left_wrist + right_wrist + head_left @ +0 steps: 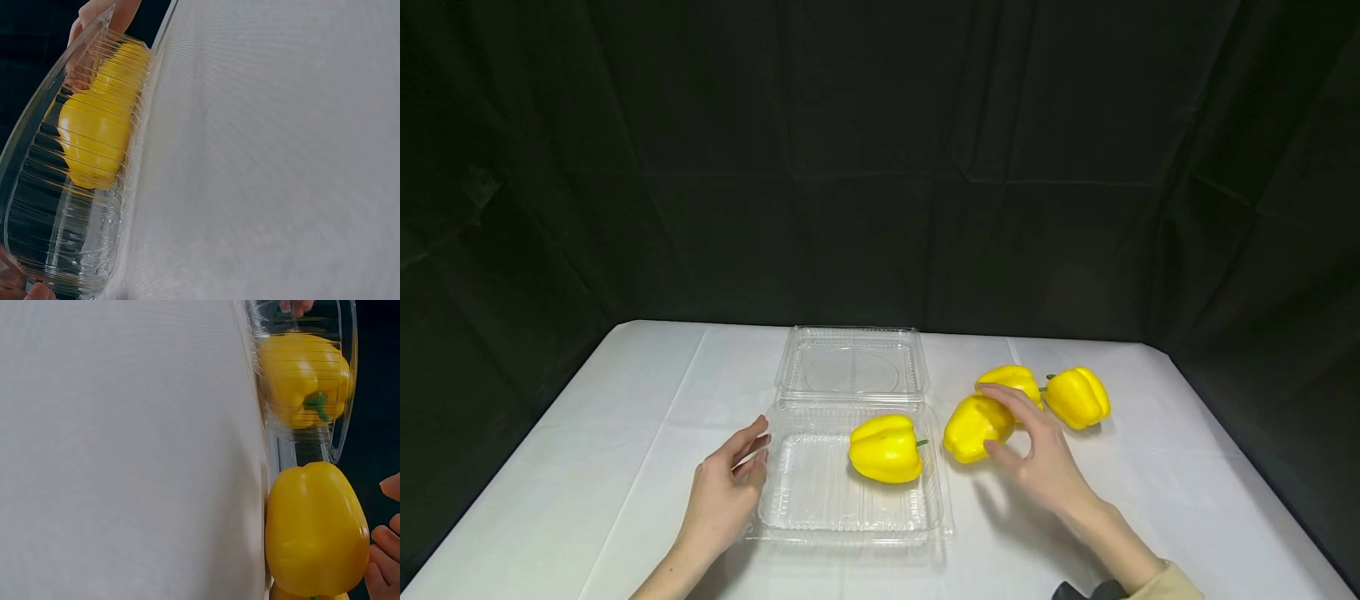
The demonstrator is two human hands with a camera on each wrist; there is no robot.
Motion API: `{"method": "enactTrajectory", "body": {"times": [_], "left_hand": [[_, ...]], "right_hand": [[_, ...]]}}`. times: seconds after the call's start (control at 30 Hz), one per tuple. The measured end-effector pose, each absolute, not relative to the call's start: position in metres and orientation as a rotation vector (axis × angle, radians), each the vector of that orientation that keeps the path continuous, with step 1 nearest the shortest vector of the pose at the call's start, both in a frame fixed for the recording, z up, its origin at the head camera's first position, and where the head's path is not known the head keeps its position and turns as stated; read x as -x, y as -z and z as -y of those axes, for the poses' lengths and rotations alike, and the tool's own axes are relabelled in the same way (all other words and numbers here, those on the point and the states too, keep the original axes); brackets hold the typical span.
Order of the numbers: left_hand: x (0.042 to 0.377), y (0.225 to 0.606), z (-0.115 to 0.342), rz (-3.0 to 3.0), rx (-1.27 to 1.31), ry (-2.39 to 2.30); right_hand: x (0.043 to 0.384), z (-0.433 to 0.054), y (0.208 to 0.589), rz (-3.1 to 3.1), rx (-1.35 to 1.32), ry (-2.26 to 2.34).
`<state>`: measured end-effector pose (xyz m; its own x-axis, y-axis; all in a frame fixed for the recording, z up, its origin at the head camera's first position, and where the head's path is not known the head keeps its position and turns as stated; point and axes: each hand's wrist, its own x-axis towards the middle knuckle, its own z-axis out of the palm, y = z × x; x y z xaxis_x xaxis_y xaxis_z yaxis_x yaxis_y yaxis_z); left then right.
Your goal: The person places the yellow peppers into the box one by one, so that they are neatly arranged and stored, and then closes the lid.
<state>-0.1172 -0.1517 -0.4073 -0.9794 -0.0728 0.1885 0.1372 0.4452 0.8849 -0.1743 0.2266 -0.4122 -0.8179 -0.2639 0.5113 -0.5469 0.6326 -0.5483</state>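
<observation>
A clear plastic clamshell container (820, 537) lies with its lid folded back. Inside its base, toward the right, one yellow bell pepper (886, 450) rests on its side. My left hand (722, 496) is at the container's left rim, fingers loosely bent; the left wrist view shows fingertips (40, 292) at the rim, but contact is unclear. Just right of the container lies another yellow bell pepper (976, 429). Around it my right hand (1037, 454) spreads thumb and fingers; in the right wrist view the fingers (386, 544) are beside this pepper (317, 531), not closed round it.
Behind the right hand lie two more yellow bell peppers, one partly hidden (1009, 379) and one farther right (1077, 398). The container's lid (852, 367) extends toward the back. A white cloth (602, 433) covers the table, and a black curtain (865, 167) hangs behind it.
</observation>
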Motion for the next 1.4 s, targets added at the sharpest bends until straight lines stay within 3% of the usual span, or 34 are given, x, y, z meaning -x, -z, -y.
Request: {"method": "enactTrajectory", "body": {"times": [1.4], "left_hand": [[0.119, 0.41, 0.152, 2.502, 0.056, 1.539]], "right_hand": [[0.182, -0.235, 0.429, 2.574, -0.615, -1.11]]}}
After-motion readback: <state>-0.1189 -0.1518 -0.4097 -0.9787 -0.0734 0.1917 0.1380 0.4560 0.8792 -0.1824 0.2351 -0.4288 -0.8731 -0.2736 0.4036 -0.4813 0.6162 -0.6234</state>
